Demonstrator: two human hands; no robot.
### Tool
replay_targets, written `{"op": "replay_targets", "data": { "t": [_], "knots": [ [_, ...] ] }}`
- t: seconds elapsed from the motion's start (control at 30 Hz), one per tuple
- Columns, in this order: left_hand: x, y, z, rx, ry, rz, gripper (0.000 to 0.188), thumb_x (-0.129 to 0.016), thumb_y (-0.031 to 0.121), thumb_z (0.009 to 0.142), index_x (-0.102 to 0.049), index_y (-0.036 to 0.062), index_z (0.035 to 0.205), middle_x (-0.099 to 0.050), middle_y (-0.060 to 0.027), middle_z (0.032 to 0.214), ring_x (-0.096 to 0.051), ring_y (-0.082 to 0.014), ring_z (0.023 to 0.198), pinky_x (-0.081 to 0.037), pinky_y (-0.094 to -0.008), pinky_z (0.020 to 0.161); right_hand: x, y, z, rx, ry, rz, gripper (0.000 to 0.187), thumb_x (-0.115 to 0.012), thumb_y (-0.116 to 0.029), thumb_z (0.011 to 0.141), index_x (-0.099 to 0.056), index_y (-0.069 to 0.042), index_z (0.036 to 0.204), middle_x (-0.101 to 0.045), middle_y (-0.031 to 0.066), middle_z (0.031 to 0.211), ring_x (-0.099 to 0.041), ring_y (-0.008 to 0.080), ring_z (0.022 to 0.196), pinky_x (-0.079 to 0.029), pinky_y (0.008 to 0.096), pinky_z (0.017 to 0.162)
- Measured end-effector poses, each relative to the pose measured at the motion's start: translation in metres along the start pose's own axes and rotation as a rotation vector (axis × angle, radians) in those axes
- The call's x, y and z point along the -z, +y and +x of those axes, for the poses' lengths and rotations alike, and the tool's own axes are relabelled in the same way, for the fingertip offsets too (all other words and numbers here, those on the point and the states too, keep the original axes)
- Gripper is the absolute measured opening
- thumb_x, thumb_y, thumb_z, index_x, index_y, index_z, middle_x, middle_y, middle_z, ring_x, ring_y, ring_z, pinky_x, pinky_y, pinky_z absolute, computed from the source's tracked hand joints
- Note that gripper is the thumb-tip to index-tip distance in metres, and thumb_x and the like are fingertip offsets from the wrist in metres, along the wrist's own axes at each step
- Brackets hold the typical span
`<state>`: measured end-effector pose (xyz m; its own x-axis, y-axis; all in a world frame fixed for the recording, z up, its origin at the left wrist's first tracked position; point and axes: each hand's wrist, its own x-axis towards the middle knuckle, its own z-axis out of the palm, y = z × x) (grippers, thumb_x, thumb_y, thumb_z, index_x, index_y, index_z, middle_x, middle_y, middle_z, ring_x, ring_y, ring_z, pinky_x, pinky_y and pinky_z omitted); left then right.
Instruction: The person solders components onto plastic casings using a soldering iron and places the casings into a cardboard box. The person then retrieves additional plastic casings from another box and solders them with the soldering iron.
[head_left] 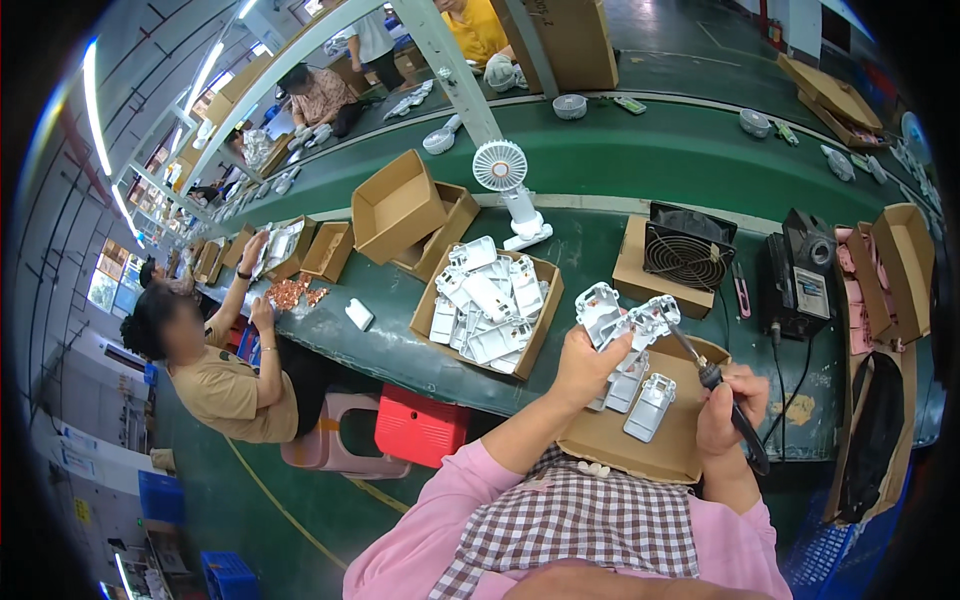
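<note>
My left hand is closed on white plastic housings, which look like small fan casing parts. It lifts them over a shallow cardboard tray in front of me. In my right hand is a soldering iron with a black handle, gripped like a pen. Its metal tip points up and left to the held housings; whether it touches them I cannot tell. More white housings lie in the tray below my hands.
Left of the tray stands a carton heaped with white housings. Beyond are an upright handheld fan, a black box fan, tweezers and a black soldering station. A co-worker sits at left; a green conveyor runs behind.
</note>
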<state>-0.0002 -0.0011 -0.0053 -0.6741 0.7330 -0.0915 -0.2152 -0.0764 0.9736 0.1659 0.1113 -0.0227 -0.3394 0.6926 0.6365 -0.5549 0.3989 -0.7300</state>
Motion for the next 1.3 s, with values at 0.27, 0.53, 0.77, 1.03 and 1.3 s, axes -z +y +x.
{"op": "replay_targets", "data": {
  "t": [0.27, 0.53, 0.77, 1.03, 1.3],
  "knots": [
    [-0.012, 0.000, 0.000, -0.113, 0.134, 0.014, 0.022, -0.065, 0.006, 0.083, -0.059, -0.0017, 0.103, -0.064, -0.0043, 0.088, -0.059, -0.0076, 0.070, -0.049, -0.0239, 0.058, 0.009, 0.000, -0.006, -0.033, -0.031, -0.097, 0.017, -0.064, -0.011, 0.084, -0.050, -0.004, 0.089, -0.055, 0.0092, 0.076, -0.050, 0.0129, 0.061, -0.041, 0.0240, 0.055],
    [-0.001, -0.003, 0.007, -0.118, 0.104, -0.089, 0.019, -0.058, 0.001, 0.086, -0.055, -0.0024, 0.104, -0.062, -0.0051, 0.083, -0.059, -0.0095, 0.061, -0.051, -0.0248, 0.049, -0.011, -0.008, 0.012, -0.033, -0.074, -0.244, 0.015, -0.069, -0.002, 0.076, -0.055, -0.005, 0.079, -0.061, 0.0089, 0.065, -0.057, 0.0160, 0.054, -0.044, 0.0263, 0.049],
    [-0.007, -0.005, 0.006, -0.085, 0.091, -0.132, 0.027, -0.059, 0.002, 0.086, -0.051, -0.0031, 0.110, -0.062, -0.0086, 0.087, -0.060, -0.0124, 0.061, -0.053, -0.0248, 0.048, -0.012, -0.011, 0.016, -0.056, -0.151, -0.319, 0.016, -0.069, -0.001, 0.076, -0.054, -0.004, 0.077, -0.059, 0.0078, 0.060, -0.055, 0.0147, 0.049, -0.041, 0.0257, 0.045],
    [-0.008, -0.003, 0.003, -0.110, 0.085, -0.135, 0.017, -0.058, 0.003, 0.086, -0.055, -0.0024, 0.102, -0.062, -0.0052, 0.081, -0.059, -0.0093, 0.062, -0.051, -0.0239, 0.050, -0.016, -0.012, 0.016, -0.071, -0.156, -0.323, 0.015, -0.070, -0.002, 0.075, -0.056, -0.003, 0.074, -0.060, 0.0077, 0.060, -0.055, 0.0151, 0.048, -0.040, 0.0257, 0.045],
    [-0.006, -0.005, 0.005, -0.095, 0.072, -0.109, 0.018, -0.059, 0.003, 0.085, -0.055, -0.0019, 0.103, -0.060, -0.0047, 0.083, -0.058, -0.0089, 0.063, -0.053, -0.0243, 0.050, -0.018, -0.010, 0.015, -0.076, -0.166, -0.323, 0.015, -0.070, -0.002, 0.076, -0.055, -0.003, 0.074, -0.060, 0.0077, 0.060, -0.055, 0.0145, 0.048, -0.040, 0.0257, 0.044]
  ]
}}
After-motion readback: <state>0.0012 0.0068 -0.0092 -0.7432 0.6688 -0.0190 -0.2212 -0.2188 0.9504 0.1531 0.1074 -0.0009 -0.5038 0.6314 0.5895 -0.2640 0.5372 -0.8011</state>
